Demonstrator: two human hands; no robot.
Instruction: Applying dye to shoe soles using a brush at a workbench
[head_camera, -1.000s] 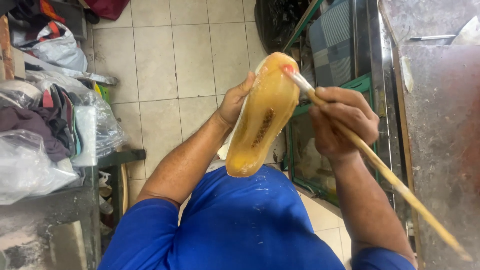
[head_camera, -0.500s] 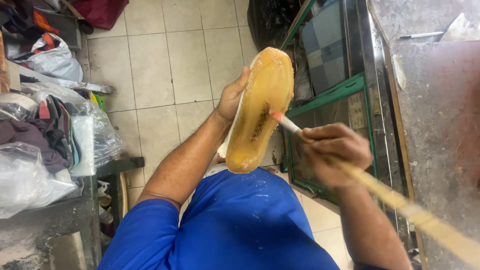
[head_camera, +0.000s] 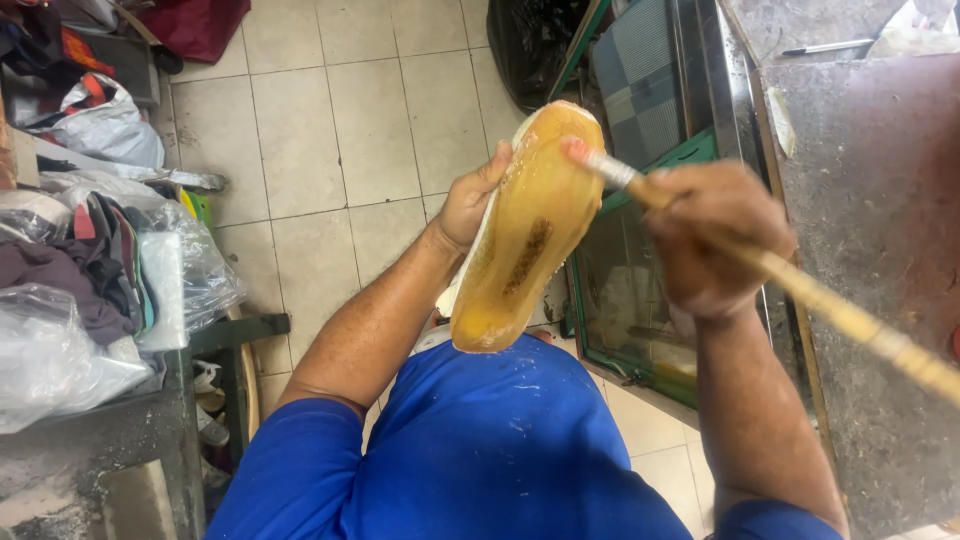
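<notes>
left hand: I clamp the shoe sole by its edge, frame centre
right hand: fist closed on brush, 3 o'clock of sole
bristles: touching sole's toe, 12 o'clock end

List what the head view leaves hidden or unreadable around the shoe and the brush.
- Shoe upper: hidden behind the yellow sole.
- Left hand fingers: behind the shoe; only the thumb shows.
- Brush handle end: cut off by the right edge.
- Right hand: motion-blurred, grip unclear.
- Dark streak on the sole: too blurred to identify.
</notes>
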